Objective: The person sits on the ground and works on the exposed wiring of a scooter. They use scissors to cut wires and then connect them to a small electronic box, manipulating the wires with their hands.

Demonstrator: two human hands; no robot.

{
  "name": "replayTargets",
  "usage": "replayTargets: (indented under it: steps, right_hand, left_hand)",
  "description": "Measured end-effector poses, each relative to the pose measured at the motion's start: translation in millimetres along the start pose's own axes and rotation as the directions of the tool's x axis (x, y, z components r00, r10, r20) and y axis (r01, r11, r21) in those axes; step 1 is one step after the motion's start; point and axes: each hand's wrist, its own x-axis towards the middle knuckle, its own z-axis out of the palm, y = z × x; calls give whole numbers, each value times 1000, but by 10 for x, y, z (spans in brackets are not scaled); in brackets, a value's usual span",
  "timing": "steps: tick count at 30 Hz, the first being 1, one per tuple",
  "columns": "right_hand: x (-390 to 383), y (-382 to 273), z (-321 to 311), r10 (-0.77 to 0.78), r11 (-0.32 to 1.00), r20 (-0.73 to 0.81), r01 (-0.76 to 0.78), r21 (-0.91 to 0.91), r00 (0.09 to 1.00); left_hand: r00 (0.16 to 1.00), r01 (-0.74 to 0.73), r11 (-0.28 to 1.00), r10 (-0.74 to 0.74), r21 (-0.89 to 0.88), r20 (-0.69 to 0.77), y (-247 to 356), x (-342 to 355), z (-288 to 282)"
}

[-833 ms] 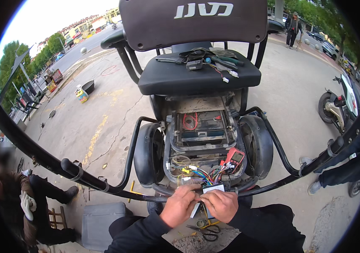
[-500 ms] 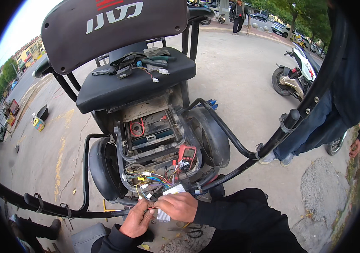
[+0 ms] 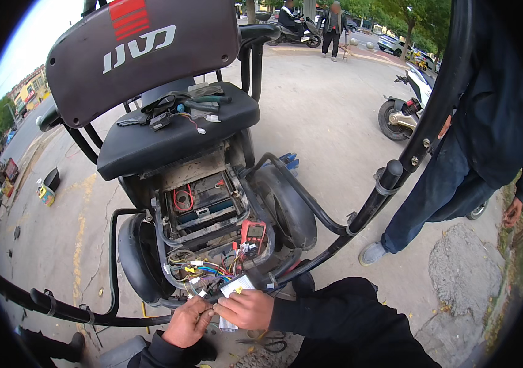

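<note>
My left hand (image 3: 189,322) and my right hand (image 3: 244,310) pinch close together on a thin wire, partly hidden by fingers, low in the view. A silver finned box (image 3: 235,286) with a yellow label lies under and beside my right hand. Coloured wires with white and yellow plugs (image 3: 203,267) spread across the open base of the three-wheeled vehicle. A red multimeter (image 3: 253,234) rests at their right. Black-handled scissors (image 3: 272,343) lie below my hands.
A padded seat (image 3: 175,147) holds tools and cables. Curved black bars (image 3: 338,242) surround the base. A person in jeans (image 3: 427,190) stands close at right, a scooter (image 3: 399,116) behind. Other people (image 3: 335,34) are farther back. A basin (image 3: 52,179) sits at left.
My head has turned right, so the vehicle sits further left and more of the standing person shows. My hands stay pinched together, slightly tilted and shifted left in view.
</note>
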Motion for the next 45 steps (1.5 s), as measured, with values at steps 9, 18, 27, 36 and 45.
replayTargets:
  steps: [9,18,27,36,45]
  right_hand:
    - [122,-22,-75,34,999,88,-32,-30,995]
    - [242,-82,11,192,965,109,-208,161,975]
    - [212,-26,99,94,995,54,-95,21,994]
    - [131,18,185,167,957,55,-175,229,984]
    - [185,-15,217,127,976,85,-140,169,988]
  left_hand:
    - [990,-97,994,101,44,-97,-124,-25,-12]
    - [961,-95,985,129,144,-246,-219,-46,70]
    - [972,-120,978,81,-169,-221,-459,4,270]
    - [992,-100,956,76,-276,-98,-592,61,412]
    - [909,-178,982,189,63,-372,-547,33,305]
